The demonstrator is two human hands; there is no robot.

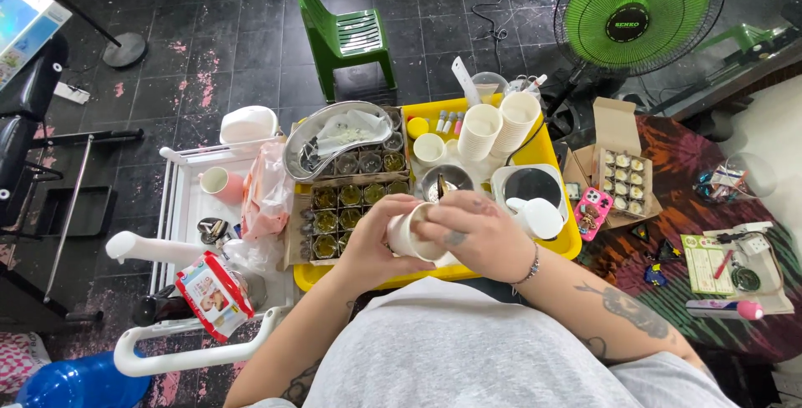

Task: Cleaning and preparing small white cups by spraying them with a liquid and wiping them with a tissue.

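Left hand (368,245): wraps the side of a small white cup (411,239) from the person's left, fingers curled around its wall, likely to steady it
Right hand (476,237): lies over the cup's other side, fingers pressed close together and bent across the rim; whether the tips pinch anything inside cannot be told
White cup: held tipped on its side between both hands, just above the near edge of the yellow tray (566,245), close to the body, probably so the work stays in easy reach
Cup's look: plain, pale, smooth-walled, paper-like; its mouth is mostly hidden by the right hand
Yellow tray: rests across the lap area and bears most of the supplies, keeping them within arm's reach
Small jars (338,207): rows of glass jars with dark greenish contents in a shallow cardboard box, just beyond the left hand
Stacked cups (497,128): two leaning stacks of the same white cups at the tray's far side, seemingly a ready supply
Metal basin (334,136): kidney-shaped, on the far left corner, holding a crumpled clear bag
Small hotplate (532,184): round dark top, right of centre on the tray
Pink phone (591,212): beside the tray's right edge on a patterned cloth
Green fan (639,11): stands on the floor beyond the tray, facing the person
Green chair (344,36): well apart, on the dark tiles
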